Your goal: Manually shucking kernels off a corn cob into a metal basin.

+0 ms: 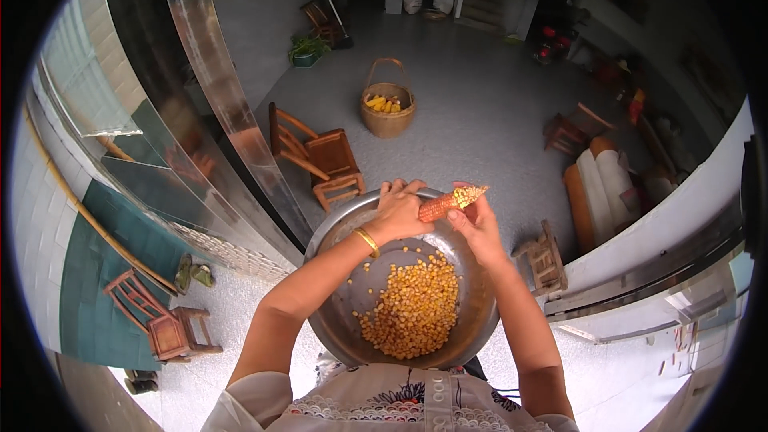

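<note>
My right hand (480, 234) grips a partly shelled corn cob (436, 208), its thumb along the near side. Yellow kernels cover only the pointed right end of the cob; the rest is bare and reddish. My left hand (397, 210), below a gold-coloured bracelet (367, 242) on the wrist, is against the cob's bare left end. Its fingers are bent near the far rim of a wide metal basin (327, 327), and whether they grip the cob is hidden. Loose corn kernels (414, 306) lie heaped in the basin under my hands, with several scattered apart.
Beyond the basin stands a woven basket (388, 120) holding yellow corn cobs (383, 103). A wooden chair (330, 153) is ahead on the left, and a small wooden stool (543, 259) sits at the right. Another wooden chair (165, 330) and shoes (195, 273) are at the left.
</note>
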Demonstrator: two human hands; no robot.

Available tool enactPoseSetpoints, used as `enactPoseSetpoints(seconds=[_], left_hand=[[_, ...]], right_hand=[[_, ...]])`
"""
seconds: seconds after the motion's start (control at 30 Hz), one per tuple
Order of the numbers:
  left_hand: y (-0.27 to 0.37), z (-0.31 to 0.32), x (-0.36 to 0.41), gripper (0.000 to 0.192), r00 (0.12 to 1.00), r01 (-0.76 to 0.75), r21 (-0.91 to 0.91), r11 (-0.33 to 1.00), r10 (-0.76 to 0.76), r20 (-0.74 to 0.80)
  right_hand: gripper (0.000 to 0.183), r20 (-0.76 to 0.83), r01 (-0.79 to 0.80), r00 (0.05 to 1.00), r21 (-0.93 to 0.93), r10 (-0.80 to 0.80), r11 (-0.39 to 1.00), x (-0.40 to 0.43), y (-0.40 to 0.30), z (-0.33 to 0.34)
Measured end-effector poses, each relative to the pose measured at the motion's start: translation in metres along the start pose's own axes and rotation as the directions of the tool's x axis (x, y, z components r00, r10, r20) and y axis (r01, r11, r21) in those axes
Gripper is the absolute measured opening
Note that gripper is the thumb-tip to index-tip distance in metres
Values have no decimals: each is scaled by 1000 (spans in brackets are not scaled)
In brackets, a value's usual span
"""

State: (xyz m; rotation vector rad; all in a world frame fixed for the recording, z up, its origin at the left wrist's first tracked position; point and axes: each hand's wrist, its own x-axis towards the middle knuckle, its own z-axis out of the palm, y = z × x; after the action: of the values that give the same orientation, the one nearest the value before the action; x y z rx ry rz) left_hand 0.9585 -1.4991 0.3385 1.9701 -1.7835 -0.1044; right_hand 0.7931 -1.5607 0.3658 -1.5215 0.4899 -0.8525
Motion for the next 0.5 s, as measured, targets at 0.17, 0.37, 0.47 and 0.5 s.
enactPoseSetpoints(seconds=[0.17,0.37,0.47,0.5], left_hand=[[0,10,2,36,1000,30,-1,1000,-30,1],[0,11,-3,38,995,100,69,993,-102,21],[-3,7,-10,40,991,124,70,990,-128,42],[-3,5,-12,41,989,131,73,989,-136,60]], right_hand=[[24,143,-155,982,223,125,962,13,6,-9],[15,109,-24,994,135,9,991,19,21,-4],[15,74,-10,997,251,-8,968,17,21,13],[15,85,-13,996,253,-8,967,18,21,17]])
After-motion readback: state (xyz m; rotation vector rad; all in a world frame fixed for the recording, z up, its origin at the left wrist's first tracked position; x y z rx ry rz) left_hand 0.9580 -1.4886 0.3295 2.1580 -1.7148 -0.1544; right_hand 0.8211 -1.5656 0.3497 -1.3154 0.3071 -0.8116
